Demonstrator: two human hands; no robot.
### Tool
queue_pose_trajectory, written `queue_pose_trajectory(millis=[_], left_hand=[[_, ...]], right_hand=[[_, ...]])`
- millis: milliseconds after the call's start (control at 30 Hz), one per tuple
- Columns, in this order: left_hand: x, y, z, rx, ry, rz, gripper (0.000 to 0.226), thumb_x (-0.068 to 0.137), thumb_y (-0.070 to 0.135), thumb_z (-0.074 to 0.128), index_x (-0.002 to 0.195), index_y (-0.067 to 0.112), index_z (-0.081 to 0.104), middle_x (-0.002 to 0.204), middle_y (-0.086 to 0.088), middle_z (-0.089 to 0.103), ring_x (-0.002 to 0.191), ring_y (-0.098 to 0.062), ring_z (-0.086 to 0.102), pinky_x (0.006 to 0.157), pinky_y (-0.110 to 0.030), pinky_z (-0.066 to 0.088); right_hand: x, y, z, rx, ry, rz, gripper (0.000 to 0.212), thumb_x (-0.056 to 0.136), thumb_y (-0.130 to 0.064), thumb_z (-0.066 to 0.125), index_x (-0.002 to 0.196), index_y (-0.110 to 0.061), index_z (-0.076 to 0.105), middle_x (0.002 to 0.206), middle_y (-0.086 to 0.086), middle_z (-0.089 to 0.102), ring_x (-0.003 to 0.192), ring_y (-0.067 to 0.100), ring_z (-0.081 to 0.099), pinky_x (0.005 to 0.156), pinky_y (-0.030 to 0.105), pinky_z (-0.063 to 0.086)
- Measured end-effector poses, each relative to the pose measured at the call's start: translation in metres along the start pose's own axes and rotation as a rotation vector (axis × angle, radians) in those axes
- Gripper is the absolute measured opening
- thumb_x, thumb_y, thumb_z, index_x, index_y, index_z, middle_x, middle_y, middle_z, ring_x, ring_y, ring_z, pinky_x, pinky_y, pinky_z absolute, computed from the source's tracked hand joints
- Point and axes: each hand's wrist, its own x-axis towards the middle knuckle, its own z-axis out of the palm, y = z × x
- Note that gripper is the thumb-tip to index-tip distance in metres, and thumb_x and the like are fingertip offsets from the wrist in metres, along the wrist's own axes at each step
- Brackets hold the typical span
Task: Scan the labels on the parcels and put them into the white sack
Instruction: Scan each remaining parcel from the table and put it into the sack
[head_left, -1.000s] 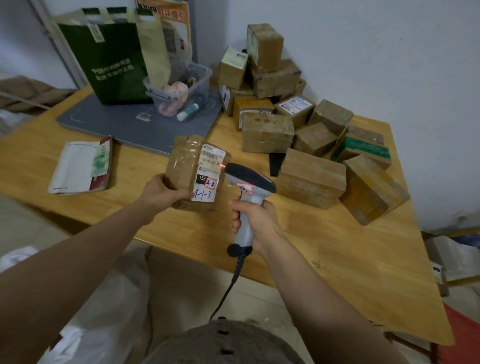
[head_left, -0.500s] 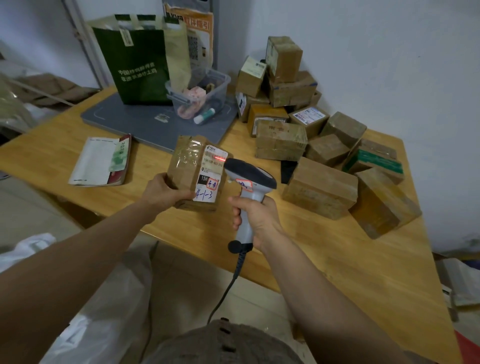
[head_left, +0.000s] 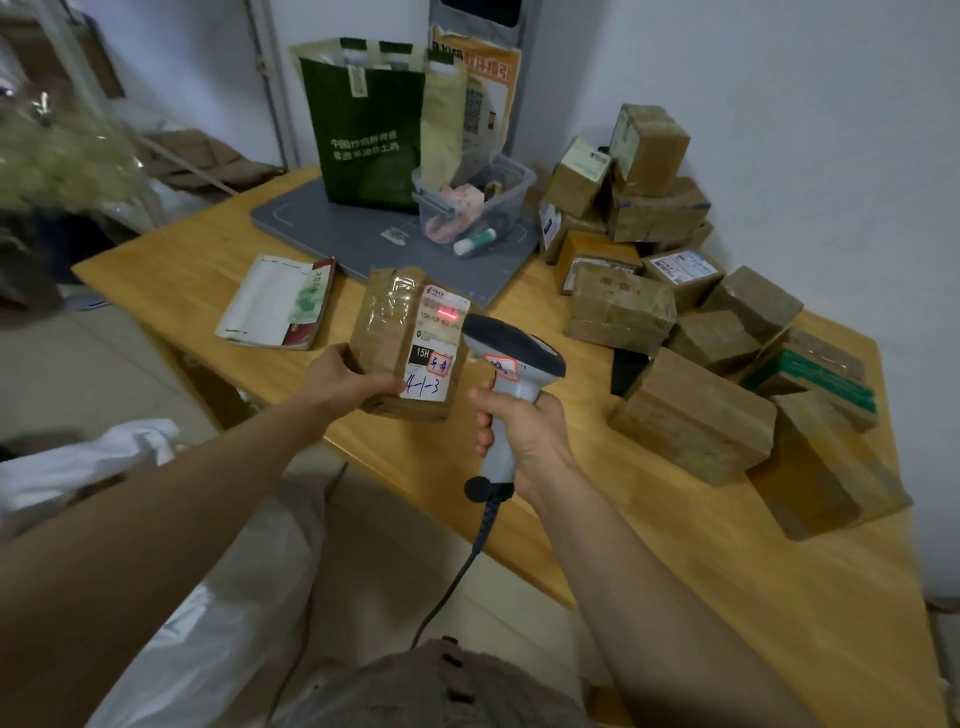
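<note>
Person's left grip (head_left: 345, 382) holds a taped brown parcel (head_left: 387, 332) by its lower left corner, thumb on the front face, the other fingers hidden behind. The parcel stands upright with a slight tilt. It's either lifted or resting on the desk (head_left: 727, 571), can't tell which. Its label (head_left: 436, 345) faces the scanner (head_left: 511, 345), which explains the pose: the barcode is turned square to the beam.

The right grip (head_left: 524, 431) is closed round the scanner handle, with the nose just right of the parcel, close but apart. A red line (head_left: 448, 313) lies across the upper label, so I judge this is the scan step. Whether it has registered, can't tell.

The white sack (head_left: 218, 623) is on the floor below-left of the parcel, under the left forearm, its mouth partly hidden. The likely route is left and down past the desk's near edge. There's open room there and nothing on that side but the sack's own rim.

The scanner cable (head_left: 452, 582) hangs below-right of the parcel and looks clear of that route.

Right of the parcel and behind it, a pile of parcels (head_left: 691, 415) is stacked into the wall corner, most of the job left by my guess. Swinging right would be tight, since the nearest box is near the scanner.

Behind-left of the parcel lies a booklet (head_left: 275, 301). Straight behind it are a grey mat (head_left: 363, 234), a green bag (head_left: 363, 135) and a clear tub (head_left: 478, 197), all well apart from it.
</note>
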Motion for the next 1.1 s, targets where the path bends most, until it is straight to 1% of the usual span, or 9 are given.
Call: queue_pose_trajectory(millis=[133,300,467,533,633,800,900,967,1100], left_hand=[[-0.014,-0.019,-0.028,-0.218,0.085,-0.088,0.059,0.069,0.024,0.083,0.118,0.013,0.053,0.105,-0.001,0.064,0.092,-0.015,0.063,0.067,-0.024,0.052],[-0.047,-0.07,-0.091,-0.531,0.383,-0.282,0.042,0.079,0.042,0.071,0.11,0.014,0.062,0.096,-0.004,0.068,0.084,-0.017,0.063,0.067,-0.029,0.051],[-0.1,-0.143,-0.155,-0.647,0.591,-0.367,0.064,0.081,0.062,0.057,0.13,0.019,0.055,0.118,-0.012,0.064,0.107,-0.034,0.062,0.092,-0.05,0.051],[-0.118,-0.166,-0.173,-0.698,0.655,-0.412,0.066,0.084,0.062,0.054,0.135,0.021,0.048,0.124,-0.013,0.061,0.108,-0.035,0.061,0.087,-0.05,0.053],[-0.137,-0.193,-0.196,-0.804,0.732,-0.536,0.056,0.088,0.052,0.054,0.133,0.018,0.045,0.117,-0.011,0.059,0.095,-0.028,0.061,0.056,-0.035,0.054],[-0.142,-0.212,-0.22,-0.799,0.627,-0.581,0.037,0.097,0.039,0.048,0.127,0.017,0.047,0.103,-0.012,0.063,0.087,-0.03,0.063,0.046,-0.036,0.055],[-0.129,-0.212,-0.219,-0.825,0.564,-0.518,0.049,0.098,0.035,0.05,0.141,0.014,0.041,0.131,-0.015,0.057,0.113,-0.037,0.058,0.082,-0.05,0.054],[-0.117,-0.206,-0.211,-0.752,0.576,-0.572,0.055,0.094,0.038,0.056,0.14,0.013,0.041,0.132,-0.012,0.054,0.118,-0.035,0.053,0.099,-0.052,0.045],[-0.091,-0.168,-0.179,-0.328,0.653,-0.479,0.046,0.089,0.041,0.06,0.127,0.017,0.052,0.107,-0.011,0.061,0.093,-0.03,0.061,0.074,-0.038,0.053]], right_hand=[[0.003,0.005,0.024,-0.021,-0.08,0.008,0.019,0.081,-0.003,0.071,0.066,-0.01,0.06,0.05,0.002,0.055,0.039,0.013,0.046,0.042,0.023,0.042],[0.004,0.025,0.074,-0.095,-0.228,0.081,0.017,0.081,-0.001,0.07,0.069,-0.008,0.061,0.05,0.004,0.054,0.039,0.016,0.044,0.043,0.024,0.04],[-0.003,0.058,0.13,-0.22,-0.376,0.155,0.01,0.079,-0.001,0.069,0.074,-0.006,0.062,0.053,0.006,0.054,0.041,0.017,0.045,0.044,0.025,0.04],[-0.005,0.07,0.149,-0.254,-0.41,0.185,0.011,0.078,-0.001,0.07,0.072,-0.006,0.061,0.052,0.006,0.054,0.04,0.016,0.045,0.043,0.025,0.04],[-0.011,0.086,0.172,-0.308,-0.452,0.23,0.009,0.078,-0.002,0.07,0.078,-0.006,0.062,0.051,0.004,0.056,0.039,0.015,0.046,0.043,0.025,0.041],[-0.014,0.098,0.193,-0.341,-0.452,0.252,0.01,0.077,-0.003,0.072,0.082,-0.006,0.064,0.05,0.003,0.057,0.038,0.013,0.047,0.041,0.024,0.043],[-0.011,0.098,0.193,-0.347,-0.44,0.248,0.011,0.077,-0.004,0.073,0.084,-0.008,0.065,0.05,0.002,0.057,0.039,0.013,0.048,0.042,0.024,0.043],[-0.007,0.098,0.19,-0.334,-0.421,0.245,0.011,0.077,-0.002,0.072,0.084,-0.008,0.065,0.05,0.002,0.056,0.039,0.013,0.047,0.042,0.024,0.042],[0.0,0.096,0.179,-0.297,-0.341,0.241,0.009,0.078,0.002,0.069,0.079,-0.006,0.064,0.05,0.004,0.054,0.038,0.015,0.045,0.041,0.024,0.041]])
